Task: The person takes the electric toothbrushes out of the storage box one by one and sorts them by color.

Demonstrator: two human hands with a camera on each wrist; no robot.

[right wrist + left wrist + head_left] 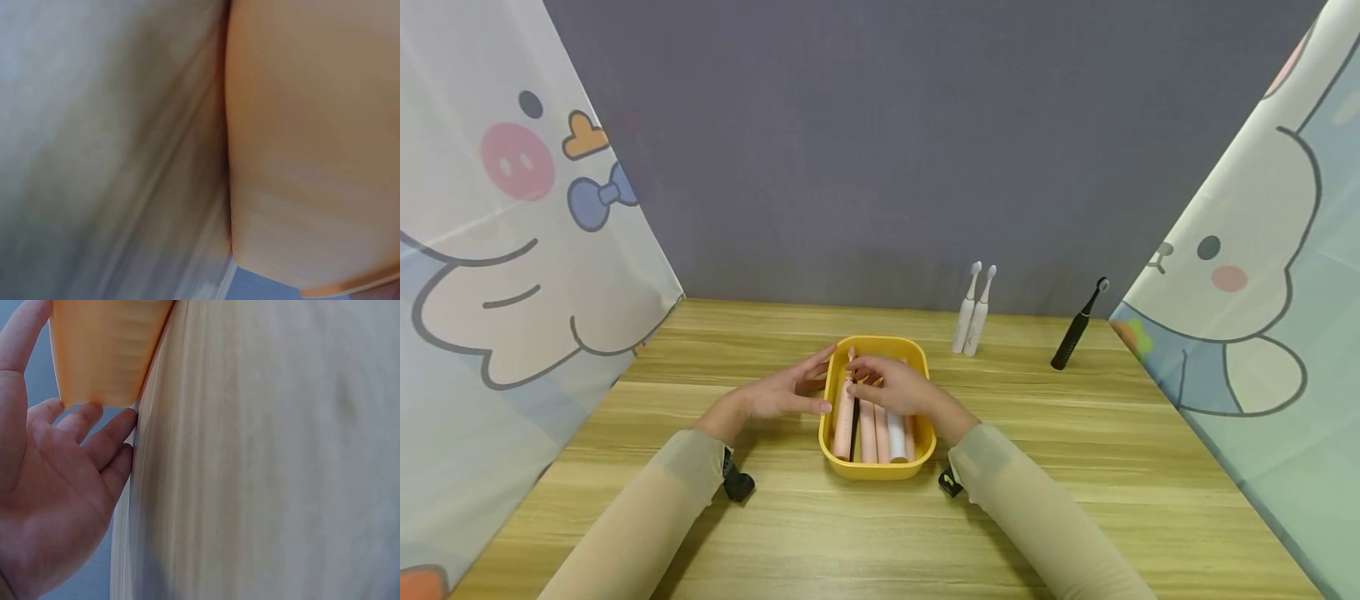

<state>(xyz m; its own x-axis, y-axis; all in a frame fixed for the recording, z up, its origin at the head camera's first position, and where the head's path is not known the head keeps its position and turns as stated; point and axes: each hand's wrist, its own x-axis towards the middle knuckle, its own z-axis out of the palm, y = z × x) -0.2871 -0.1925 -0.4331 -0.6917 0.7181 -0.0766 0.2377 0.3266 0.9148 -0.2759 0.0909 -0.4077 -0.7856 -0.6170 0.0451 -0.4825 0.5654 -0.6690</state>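
A yellow bin stands on the table with several pink electric toothbrushes, a white one and a slim black one lying lengthwise inside. My left hand is at the bin's left side, fingers spread and thumb near the rim; in the left wrist view its fingertips meet the bin's wall. Over the bin, my right hand reaches in from the right. Its thumb and bent fingers are at the upper part of the black and leftmost pink toothbrushes; whether they grip one I cannot tell. The right wrist view shows mostly bin wall.
Behind the bin to the right, two white electric toothbrushes stand upright side by side. Farther right is a black electric toothbrush. A grey panel rises along the back edge of the wooden table, with printed cartoon sheets on both sides.
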